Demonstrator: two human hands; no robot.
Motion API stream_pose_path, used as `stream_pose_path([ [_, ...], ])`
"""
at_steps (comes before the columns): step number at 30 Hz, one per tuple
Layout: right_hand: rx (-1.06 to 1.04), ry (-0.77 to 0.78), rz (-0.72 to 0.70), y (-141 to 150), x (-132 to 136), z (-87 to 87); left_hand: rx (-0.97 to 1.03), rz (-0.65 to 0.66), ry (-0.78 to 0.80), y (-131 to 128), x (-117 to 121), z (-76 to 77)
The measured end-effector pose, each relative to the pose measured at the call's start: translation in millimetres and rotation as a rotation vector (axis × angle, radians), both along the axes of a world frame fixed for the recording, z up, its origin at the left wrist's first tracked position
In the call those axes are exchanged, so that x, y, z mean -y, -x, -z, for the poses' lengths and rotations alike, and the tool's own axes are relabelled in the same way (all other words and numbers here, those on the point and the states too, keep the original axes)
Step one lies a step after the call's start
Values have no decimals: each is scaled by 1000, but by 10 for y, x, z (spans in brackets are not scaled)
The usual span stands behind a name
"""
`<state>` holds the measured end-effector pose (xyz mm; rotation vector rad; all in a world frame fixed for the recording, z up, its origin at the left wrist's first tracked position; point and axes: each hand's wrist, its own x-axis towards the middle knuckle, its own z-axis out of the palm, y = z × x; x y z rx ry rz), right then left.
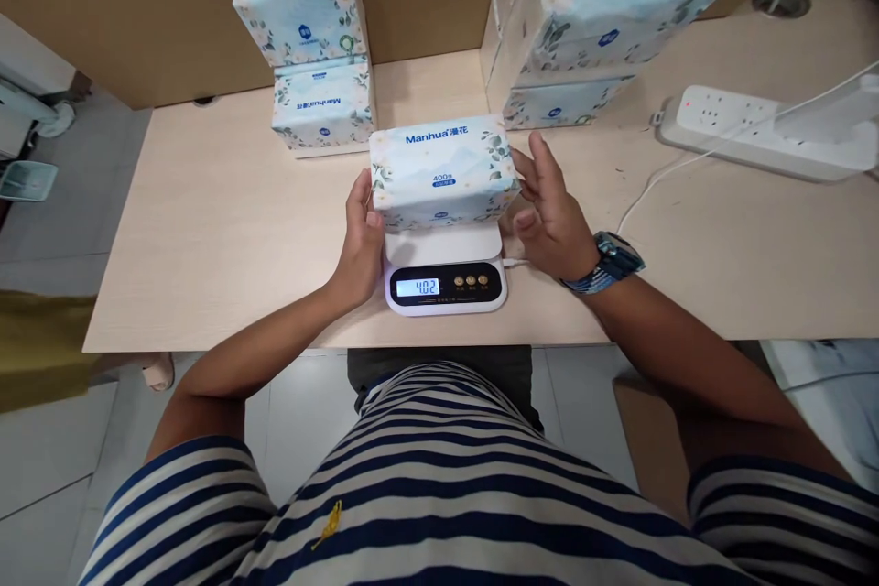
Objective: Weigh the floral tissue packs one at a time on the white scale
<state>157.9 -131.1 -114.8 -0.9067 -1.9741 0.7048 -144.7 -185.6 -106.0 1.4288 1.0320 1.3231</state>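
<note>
A soft pack of tissues (443, 167), pale blue with flowers and "Manhua" lettering, is at the white plate of a digital kitchen scale (446, 286). The scale's lit display reads about 4.02. My left hand (361, 243) grips the left end of the pack, its thumb at the front corner and its fingers along the side, partly hidden. At the right end, my right hand (556, 215) has its fingers apart. Its fingertips are close to the pack's side; whether they touch it I cannot tell.
Tissue packs are stacked at the back left (322, 105) and back right (577, 101) of the wooden table (226, 247), against a brown panel (426, 0). A white power strip (728, 124) lies at the right, with a white cable (645, 192) running towards the scale.
</note>
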Motion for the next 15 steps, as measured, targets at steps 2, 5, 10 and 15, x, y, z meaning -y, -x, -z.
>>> stream_pose_path([
  [2, 2, 4, -3, -7, 2, -20, 4, -11, 2, -12, -2, -9],
  [5, -7, -2, -15, -23, -3, -30, 28, -19, 33, -28, 2, -20],
  [10, -41, 10, 16, -47, -12, 4, 86, -122, 56, -18, -12, -40],
  [15, -139, -23, 18, -29, 0, 22, 58, -237, 67, 59, -75, -85],
])
